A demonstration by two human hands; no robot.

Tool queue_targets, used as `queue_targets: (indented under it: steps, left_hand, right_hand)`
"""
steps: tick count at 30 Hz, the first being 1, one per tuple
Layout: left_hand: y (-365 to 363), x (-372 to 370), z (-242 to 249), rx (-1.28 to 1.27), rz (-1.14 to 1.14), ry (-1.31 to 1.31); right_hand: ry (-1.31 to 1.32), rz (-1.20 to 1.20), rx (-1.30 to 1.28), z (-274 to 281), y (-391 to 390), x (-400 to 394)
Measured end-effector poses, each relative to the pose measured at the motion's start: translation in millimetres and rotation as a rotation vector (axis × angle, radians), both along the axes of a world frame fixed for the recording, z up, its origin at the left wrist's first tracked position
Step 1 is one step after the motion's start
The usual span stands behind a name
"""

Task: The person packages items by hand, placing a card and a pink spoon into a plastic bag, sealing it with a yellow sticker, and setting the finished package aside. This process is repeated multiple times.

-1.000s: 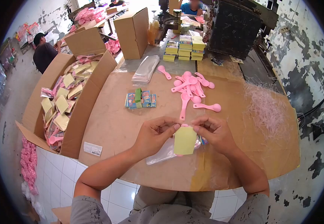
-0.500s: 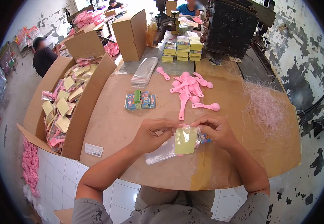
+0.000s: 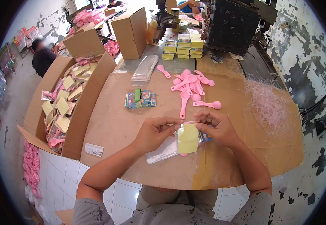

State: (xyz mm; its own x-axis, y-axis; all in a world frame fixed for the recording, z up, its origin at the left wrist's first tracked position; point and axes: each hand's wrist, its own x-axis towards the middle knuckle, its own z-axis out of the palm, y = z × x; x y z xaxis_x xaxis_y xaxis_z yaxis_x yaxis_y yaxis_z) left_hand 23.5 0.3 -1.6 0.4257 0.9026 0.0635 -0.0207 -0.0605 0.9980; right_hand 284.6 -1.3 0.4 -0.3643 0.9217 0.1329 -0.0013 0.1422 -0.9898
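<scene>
A clear plastic bag with a pale yellow card (image 3: pixel 188 138) inside hangs between my hands. Pinched at its top left corner, it is held by my left hand (image 3: pixel 156 132). My right hand (image 3: pixel 216 129) grips the top right edge between thumb and fingers. A bit of pink shows at the top and below the card. Beneath lie flat clear plastic bags (image 3: pixel 159 153), and blue printed cards (image 3: pixel 207 135) are partly covered by my right hand. Beyond my hands, pink plastic scoops (image 3: pixel 189 83) lie in a pile. Blue cards in a green band (image 3: pixel 138 99) rest to the left.
An open carton (image 3: pixel 80 108) full of packed bags stands at left. Clear bags (image 3: pixel 145 70) and stacked cards (image 3: pixel 184 45) lie at the back. Pink shredded strands (image 3: pixel 270 107) spread at right, near a black machine box (image 3: pixel 232 28). Other people work beyond.
My right hand's fingers have lifted and shifted slightly along the bag's top edge. The bag with the yellow card has turned more upright; my left hand keeps its pinch.
</scene>
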Motion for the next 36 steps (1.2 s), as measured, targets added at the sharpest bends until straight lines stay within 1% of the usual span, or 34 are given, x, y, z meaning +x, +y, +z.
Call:
queue_targets:
  steps: [3, 5, 8, 11, 12, 14, 15, 17, 18, 19, 20, 21, 24, 27, 29, 30, 32, 33, 35, 36]
  left_hand:
    - [2.3, -2.0, -4.4, 0.03, 0.02, -0.005]
    - [5.0, -4.2, -6.6, 0.049, 0.022, -0.013]
    - [1.5, 2.4, 4.9, -0.018, 0.074, -0.176]
    - [0.9, 1.0, 3.2, -0.002, -0.03, -0.151]
    - [2.0, -0.8, 1.9, -0.034, -0.105, -0.108]
    - [5.9, -8.2, 1.1, -0.096, -0.245, -0.02]
    - [7.9, -12.0, 4.6, -0.086, -0.217, -0.022]
    - [14.9, -21.2, 14.7, -0.067, -0.157, -0.02]
    - [24.0, -36.0, 9.0, 0.007, 0.072, -0.074]
    - [30.2, -44.6, 17.9, 0.082, 0.299, -0.13]
    - [36.0, -48.3, 29.8, 0.137, 0.487, -0.433]
    - [36.0, -45.9, 54.6, 0.191, 0.665, -0.739]
    - [47.8, -53.8, 44.1, 0.199, 0.618, -0.842]
    - [40.9, -38.6, 15.5, 0.135, 0.452, -0.128]
    - [26.0, -28.3, 7.1, 0.356, 0.201, 0.33]
    - [19.9, -21.8, 0.9, 0.48, 0.176, 0.431]
    - [11.5, -8.8, -10.9, 0.728, 0.114, 0.628]
    - [10.5, -6.1, -13.6, 0.719, 0.078, 0.647]
    - [7.6, -5.1, -18.9, 0.702, 0.004, 0.684]
    - [7.8, -5.1, -20.5, 0.645, -0.013, 0.663]
  right_hand:
    - [-0.057, 0.133, -0.03, 18.3, -8.7, -6.2]
    - [-0.079, 0.144, -0.044, 6.8, -5.0, -2.2]
    - [-0.114, 0.136, -0.035, 5.3, -3.4, 3.1]
    - [-0.084, 0.135, -0.041, 13.8, -5.3, 4.1]
    - [-0.062, 0.139, -0.049, 15.9, -5.6, 4.1]
    - [-0.009, 0.079, 0.016, 14.8, -5.7, 4.0]
    - [0.022, 0.055, 0.049, 13.6, -4.5, 3.0]
    - [-0.165, -0.048, 0.157, 13.9, -0.5, 10.4]
    - [-0.256, -0.105, 0.213, 13.7, 2.6, 15.7]
    - [-0.287, -0.121, 0.227, 12.6, 6.1, 20.8]
    - [-0.319, -0.142, 0.239, 11.6, 8.9, 26.9]
    - [-0.352, -0.168, 0.249, 12.0, 9.8, 29.9]
    - [-0.503, -0.235, 0.299, 24.9, 11.7, 36.4]
    - [-0.726, -0.224, 0.463, 23.6, 15.0, 54.2]
    - [-0.871, -0.098, 0.544, 29.0, 14.1, 69.2]
    - [-0.943, -0.037, 0.581, 31.3, 12.8, 74.0]
    - [-0.913, 0.017, 0.413, 30.6, 14.6, 74.2]
    - [-0.898, 0.042, 0.327, 30.6, 15.8, 73.9]
    - [-0.861, 0.022, 0.25, 33.4, 16.9, 71.3]
    - [-0.839, 0.01, 0.214, 33.8, 17.2, 70.9]
